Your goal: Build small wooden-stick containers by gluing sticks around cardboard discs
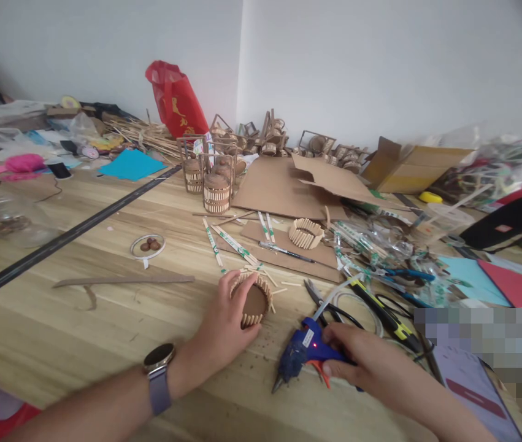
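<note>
My left hand (224, 322), with a watch on its wrist, is closed around a small round basket (255, 301) made of short wooden sticks on a brown cardboard disc, resting on the wooden table (81, 319). My right hand (371, 365) grips the handle of a blue hot glue gun (304, 353) with an orange trigger and a lit red light; its nozzle points down-left onto the table, just right of the basket.
A stick ring (305, 233) lies on cardboard (283, 184) beyond the basket. Finished stick lanterns (216, 187), wrapped chopsticks (235, 244), pliers and cutters (380, 307), a long black ruler (72, 236), a red bag (175, 101) and a cardboard box (408, 166) crowd the table. Another person sits at far left.
</note>
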Demonstrator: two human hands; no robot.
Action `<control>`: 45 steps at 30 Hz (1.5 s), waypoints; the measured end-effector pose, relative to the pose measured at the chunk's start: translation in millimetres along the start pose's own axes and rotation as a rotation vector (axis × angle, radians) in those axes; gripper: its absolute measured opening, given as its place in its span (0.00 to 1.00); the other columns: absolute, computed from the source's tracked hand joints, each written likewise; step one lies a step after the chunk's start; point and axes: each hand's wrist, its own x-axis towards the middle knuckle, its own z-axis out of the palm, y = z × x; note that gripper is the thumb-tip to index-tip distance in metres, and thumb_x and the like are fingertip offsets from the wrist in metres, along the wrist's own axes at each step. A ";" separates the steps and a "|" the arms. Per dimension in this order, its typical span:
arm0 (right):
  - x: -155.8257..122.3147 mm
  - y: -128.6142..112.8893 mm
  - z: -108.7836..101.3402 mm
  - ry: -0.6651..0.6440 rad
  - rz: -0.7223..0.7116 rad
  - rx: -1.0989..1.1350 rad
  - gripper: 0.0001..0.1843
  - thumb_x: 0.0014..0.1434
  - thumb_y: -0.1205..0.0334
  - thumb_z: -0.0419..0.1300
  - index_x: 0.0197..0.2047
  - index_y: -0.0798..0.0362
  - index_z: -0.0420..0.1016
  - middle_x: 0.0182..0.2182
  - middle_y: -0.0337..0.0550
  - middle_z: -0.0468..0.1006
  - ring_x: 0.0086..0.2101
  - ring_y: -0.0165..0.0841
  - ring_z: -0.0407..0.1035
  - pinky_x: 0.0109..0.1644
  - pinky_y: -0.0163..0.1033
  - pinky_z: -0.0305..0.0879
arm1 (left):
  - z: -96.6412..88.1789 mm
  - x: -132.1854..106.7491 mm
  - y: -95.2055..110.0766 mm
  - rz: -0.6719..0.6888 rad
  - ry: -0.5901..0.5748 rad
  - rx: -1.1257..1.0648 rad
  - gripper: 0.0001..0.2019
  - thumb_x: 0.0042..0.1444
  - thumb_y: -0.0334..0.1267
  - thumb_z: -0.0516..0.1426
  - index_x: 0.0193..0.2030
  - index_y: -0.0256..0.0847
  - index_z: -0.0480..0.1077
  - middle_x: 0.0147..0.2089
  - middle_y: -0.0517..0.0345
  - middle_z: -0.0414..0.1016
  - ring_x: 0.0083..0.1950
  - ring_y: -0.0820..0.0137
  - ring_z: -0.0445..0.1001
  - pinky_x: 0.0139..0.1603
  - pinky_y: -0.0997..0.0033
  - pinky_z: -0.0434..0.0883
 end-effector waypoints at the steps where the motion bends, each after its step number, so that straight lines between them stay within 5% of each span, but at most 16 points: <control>1: 0.5 2.8 0.5 0.010 -0.016 0.019 0.05 0.61 0.59 0.59 0.36 0.51 0.72 0.33 0.44 0.79 0.32 0.38 0.73 0.34 0.37 0.62 | 0.0 -0.1 0.1 0.001 -0.001 0.001 0.42 0.46 0.24 0.62 0.67 0.44 0.52 0.64 0.39 0.53 0.67 0.47 0.60 0.65 0.40 0.62; 7: 3.7 21.5 6.6 0.100 -0.178 0.247 0.11 0.60 0.52 0.57 0.34 0.51 0.72 0.32 0.42 0.75 0.31 0.34 0.69 0.34 0.36 0.65 | 0.5 -0.9 -0.6 0.008 0.004 0.001 0.42 0.46 0.24 0.62 0.68 0.46 0.51 0.63 0.41 0.53 0.67 0.48 0.60 0.65 0.40 0.62; 15: 7.1 27.2 25.7 0.169 -0.092 0.655 0.21 0.53 0.42 0.62 0.39 0.52 0.74 0.30 0.40 0.76 0.31 0.34 0.70 0.35 0.37 0.71 | -0.6 -0.1 -1.7 0.015 -0.002 0.015 0.42 0.46 0.25 0.62 0.67 0.45 0.51 0.63 0.39 0.52 0.67 0.47 0.60 0.64 0.39 0.62; 19: 10.5 15.3 26.7 0.190 -0.099 0.644 0.21 0.55 0.42 0.61 0.39 0.52 0.78 0.37 0.45 0.82 0.37 0.39 0.74 0.42 0.39 0.73 | -0.6 -0.6 -1.1 0.024 0.006 0.014 0.43 0.45 0.24 0.62 0.68 0.45 0.50 0.63 0.40 0.53 0.67 0.48 0.60 0.64 0.39 0.62; 25: 16.7 -2.5 28.3 0.226 -0.140 0.526 0.18 0.55 0.47 0.59 0.36 0.53 0.80 0.33 0.47 0.83 0.33 0.40 0.77 0.37 0.40 0.75 | 0.2 -1.0 -0.8 0.014 0.017 -0.008 0.43 0.45 0.23 0.63 0.68 0.45 0.53 0.63 0.40 0.55 0.66 0.47 0.60 0.65 0.39 0.62; 35: 17.5 6.5 50.3 0.371 -0.048 0.545 0.22 0.49 0.45 0.65 0.42 0.53 0.81 0.37 0.49 0.84 0.35 0.43 0.79 0.41 0.43 0.77 | -0.4 -0.4 -0.8 -0.003 -0.008 -0.006 0.43 0.45 0.24 0.63 0.68 0.44 0.52 0.63 0.39 0.53 0.67 0.47 0.60 0.64 0.39 0.63; 45: 17.3 6.5 52.4 0.379 -0.059 0.491 0.23 0.50 0.44 0.65 0.42 0.52 0.82 0.39 0.48 0.84 0.38 0.43 0.78 0.44 0.42 0.77 | -0.7 -0.8 -1.6 0.015 -0.001 -0.003 0.42 0.45 0.23 0.62 0.68 0.42 0.52 0.63 0.38 0.54 0.67 0.47 0.60 0.64 0.39 0.62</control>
